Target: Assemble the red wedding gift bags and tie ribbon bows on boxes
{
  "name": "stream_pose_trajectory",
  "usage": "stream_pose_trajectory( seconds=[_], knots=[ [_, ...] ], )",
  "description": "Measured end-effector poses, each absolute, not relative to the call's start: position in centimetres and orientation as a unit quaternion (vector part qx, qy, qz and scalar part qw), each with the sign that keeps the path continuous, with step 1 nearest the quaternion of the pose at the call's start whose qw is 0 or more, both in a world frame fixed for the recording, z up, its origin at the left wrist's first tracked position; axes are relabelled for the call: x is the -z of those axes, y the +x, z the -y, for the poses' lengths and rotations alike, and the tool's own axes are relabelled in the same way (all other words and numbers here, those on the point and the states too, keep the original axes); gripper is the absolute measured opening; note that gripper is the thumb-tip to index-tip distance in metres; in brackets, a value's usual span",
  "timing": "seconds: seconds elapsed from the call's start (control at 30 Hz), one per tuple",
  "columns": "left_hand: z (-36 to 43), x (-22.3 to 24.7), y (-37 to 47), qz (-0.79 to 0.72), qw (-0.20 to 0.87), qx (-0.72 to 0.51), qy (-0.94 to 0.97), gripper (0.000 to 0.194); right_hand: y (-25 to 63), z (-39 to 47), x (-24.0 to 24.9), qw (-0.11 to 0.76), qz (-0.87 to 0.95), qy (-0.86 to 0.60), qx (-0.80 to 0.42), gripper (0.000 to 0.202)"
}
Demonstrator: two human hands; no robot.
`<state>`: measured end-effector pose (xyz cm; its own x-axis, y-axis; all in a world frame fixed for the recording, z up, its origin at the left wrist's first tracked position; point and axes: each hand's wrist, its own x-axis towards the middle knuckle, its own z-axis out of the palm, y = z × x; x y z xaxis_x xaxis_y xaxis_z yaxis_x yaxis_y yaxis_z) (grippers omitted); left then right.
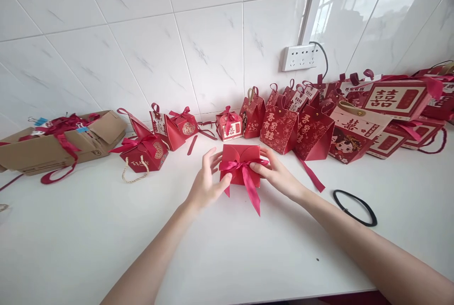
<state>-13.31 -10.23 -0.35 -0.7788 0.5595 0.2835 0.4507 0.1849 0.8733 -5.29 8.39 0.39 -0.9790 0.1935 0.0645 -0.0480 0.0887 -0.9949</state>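
A small red gift box point(241, 153) sits between my hands near the middle of the white table. A pink-red ribbon is tied in a bow on its front, with its tails hanging down. My left hand point(209, 179) is at the box's left side, thumb on the front by the bow and fingers behind the edge. On the right side my right hand point(278, 172) grips the box, its thumb pressing near the bow's right loop. Both hands hold the box; their fingers are partly hidden behind it.
Finished-looking red boxes point(278, 130) line the wall, with more stacked at the right point(393, 101). A cardboard box point(95, 146) of ribbons lies far left. A black loop point(354, 208) rests on the table point(227, 257) at right. A power strip point(300, 57) is on the wall.
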Motion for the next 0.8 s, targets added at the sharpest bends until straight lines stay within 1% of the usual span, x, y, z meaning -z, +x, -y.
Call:
stream_pose_trajectory(
  seconds=[0.07,0.1,0.13,0.17,0.27,0.37,0.47,0.5,0.57,0.67,0.73,0.8],
  knots=[
    [10.07,0.36,-13.12,-0.812,-0.026,-0.498,0.303,0.043,-5.44,-8.51,-0.06,0.116,0.730,-0.065,-0.670,0.046],
    [10.05,0.31,-13.01,-0.829,-0.045,-0.475,0.293,0.031,-5.51,-8.56,0.09,0.127,0.730,-0.068,-0.668,0.047],
    [10.05,0.25,-12.89,-0.839,-0.055,-0.458,0.288,0.023,-5.56,-8.59,0.21,0.134,0.728,-0.071,-0.668,0.047],
    [10.07,0.18,-12.78,-0.843,-0.061,-0.449,0.289,0.019,-5.60,-8.60,0.28,0.140,0.725,-0.077,-0.670,0.048],
    [10.10,0.12,-12.49,-0.836,-0.079,-0.449,0.304,0.021,-5.69,-8.55,0.29,0.150,0.707,-0.098,-0.684,0.049],
    [10.00,0.34,-12.37,-0.833,-0.115,-0.432,0.327,0.016,-5.81,-8.55,0.23,0.153,0.700,-0.103,-0.690,0.050],
    [9.96,0.62,-12.46,-0.806,-0.193,-0.402,0.388,0.004,-5.93,-8.69,0.30,0.150,0.700,-0.102,-0.690,0.052],
    [10.00,0.67,-12.54,-0.790,-0.222,-0.393,0.414,0.004,-5.95,-8.75,0.35,0.148,0.700,-0.104,-0.691,0.052],
    [10.12,0.71,-12.76,-0.753,-0.277,-0.367,0.471,0.011,-5.94,-8.83,0.44,0.144,0.698,-0.109,-0.693,0.052],
    [10.31,0.66,-13.12,-0.700,-0.343,-0.293,0.554,0.021,-5.83,-8.88,0.44,0.133,0.689,-0.118,-0.702,0.051],
    [10.38,0.59,-13.26,-0.683,-0.359,-0.237,0.590,0.025,-5.76,-8.88,0.34,0.117,0.675,-0.120,-0.718,0.049],
    [10.46,0.50,-13.30,-0.685,-0.343,-0.202,0.610,0.021,-5.73,-8.87,0.23,0.103,0.660,-0.118,-0.735,0.045]
  ],
)
